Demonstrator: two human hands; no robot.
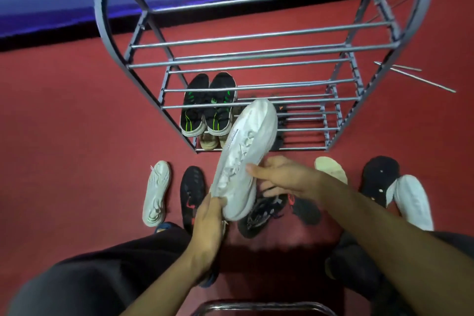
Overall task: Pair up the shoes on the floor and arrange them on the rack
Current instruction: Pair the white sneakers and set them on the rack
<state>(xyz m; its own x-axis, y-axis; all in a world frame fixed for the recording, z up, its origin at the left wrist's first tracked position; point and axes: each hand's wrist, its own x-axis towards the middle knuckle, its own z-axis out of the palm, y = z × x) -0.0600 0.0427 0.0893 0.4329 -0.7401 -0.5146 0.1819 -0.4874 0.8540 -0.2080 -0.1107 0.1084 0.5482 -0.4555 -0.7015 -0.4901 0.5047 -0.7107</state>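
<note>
I hold a white sneaker [246,151] in the air in front of the grey metal shoe rack [256,64], toe towards the rack. My left hand [207,226] grips its heel; my right hand [284,174] clasps its side. A matching white sneaker [157,192] lies on the floor at the left. On a rack shelf stands a black pair with green stripes [207,108], with a beige pair [209,140] below it. More dark shoes sit low on the rack, partly hidden by the held sneaker.
On the red floor lie a black shoe with red marks [191,195], dark shoes [264,213] under my hands, a cream shoe [331,168], a black shoe [379,177] and a white shoe [413,200]. Loose metal rods [415,77] lie right of the rack. A blue wall is behind it.
</note>
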